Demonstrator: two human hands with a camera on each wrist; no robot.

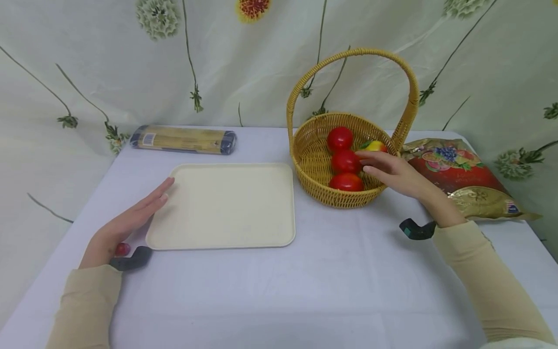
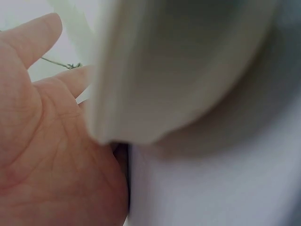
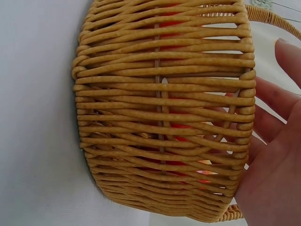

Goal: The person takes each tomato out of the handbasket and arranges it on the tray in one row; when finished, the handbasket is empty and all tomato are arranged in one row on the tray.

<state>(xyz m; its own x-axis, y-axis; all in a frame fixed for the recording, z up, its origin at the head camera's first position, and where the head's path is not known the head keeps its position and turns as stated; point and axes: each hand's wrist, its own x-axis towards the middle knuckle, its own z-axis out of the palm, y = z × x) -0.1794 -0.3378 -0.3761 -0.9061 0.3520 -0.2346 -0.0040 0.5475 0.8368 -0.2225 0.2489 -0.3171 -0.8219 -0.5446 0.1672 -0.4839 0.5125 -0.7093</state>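
Observation:
My left hand (image 1: 137,213) lies along the left edge of the cream tray (image 1: 222,208), fingers straight. In the left wrist view the palm (image 2: 61,155) faces the blurred tray rim (image 2: 136,70). My right hand (image 1: 392,172) reaches over the right rim of the wicker basket (image 1: 318,165), fingertips right at the middle red round fruit (image 1: 345,161). Another red fruit (image 1: 340,139) sits behind it and a third (image 1: 346,182) in front. A yellow-red fruit (image 1: 376,146) with green on it is partly behind the hand. The right wrist view shows the hand (image 3: 277,141) beyond the woven wall (image 3: 164,108).
A gold-and-red bag with fruit pictures (image 1: 466,169) lies right of the basket. A long wrapped roll (image 1: 183,139) lies behind the tray. The basket's tall handle (image 1: 357,52) arches over it. By the left wrist shows a small red round thing (image 1: 122,249).

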